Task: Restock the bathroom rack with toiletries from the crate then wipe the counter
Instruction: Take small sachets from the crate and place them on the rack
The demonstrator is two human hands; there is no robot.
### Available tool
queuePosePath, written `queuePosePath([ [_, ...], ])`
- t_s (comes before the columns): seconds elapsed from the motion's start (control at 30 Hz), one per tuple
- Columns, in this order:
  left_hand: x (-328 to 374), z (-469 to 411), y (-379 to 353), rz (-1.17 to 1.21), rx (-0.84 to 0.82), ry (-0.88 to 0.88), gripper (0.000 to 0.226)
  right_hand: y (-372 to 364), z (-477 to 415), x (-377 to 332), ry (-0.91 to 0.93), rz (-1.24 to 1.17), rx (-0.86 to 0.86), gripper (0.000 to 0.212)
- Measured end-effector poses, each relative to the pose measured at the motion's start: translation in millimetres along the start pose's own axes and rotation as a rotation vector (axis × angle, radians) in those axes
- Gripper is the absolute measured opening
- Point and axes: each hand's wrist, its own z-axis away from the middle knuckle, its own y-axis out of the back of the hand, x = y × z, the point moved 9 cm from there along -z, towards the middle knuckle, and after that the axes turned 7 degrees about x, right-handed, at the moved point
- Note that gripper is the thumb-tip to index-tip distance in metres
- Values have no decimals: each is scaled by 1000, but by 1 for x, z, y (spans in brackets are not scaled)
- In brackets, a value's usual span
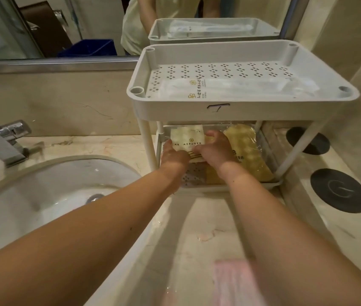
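**Gripping a flat white gold-printed packet (187,138) in both hands**

The left hand (172,154) and right hand (213,151) curl round the packet's near edge on the lower shelf of the white plastic two-tier rack (241,111), just beside a yellow wrapped packet (245,149). Clear plastic sachets (241,87) lie on the perforated top tray. A blurred pink cloth (234,281) rests on the beige marble counter (197,228).

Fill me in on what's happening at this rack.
A person has both hands in the lower shelf of the white rack: the left hand and right hand hold a white packet by its edges. A yellowish wrapped packet lies to its right. Clear-wrapped packets sit in the top tray. A pink cloth lies on the counter.
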Motion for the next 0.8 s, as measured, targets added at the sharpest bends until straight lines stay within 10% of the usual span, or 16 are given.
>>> queuePosePath([
  [0.8, 3, -9, 6, 29, 239, 133, 51, -39, -27, 9, -111, 68, 7, 42],
])
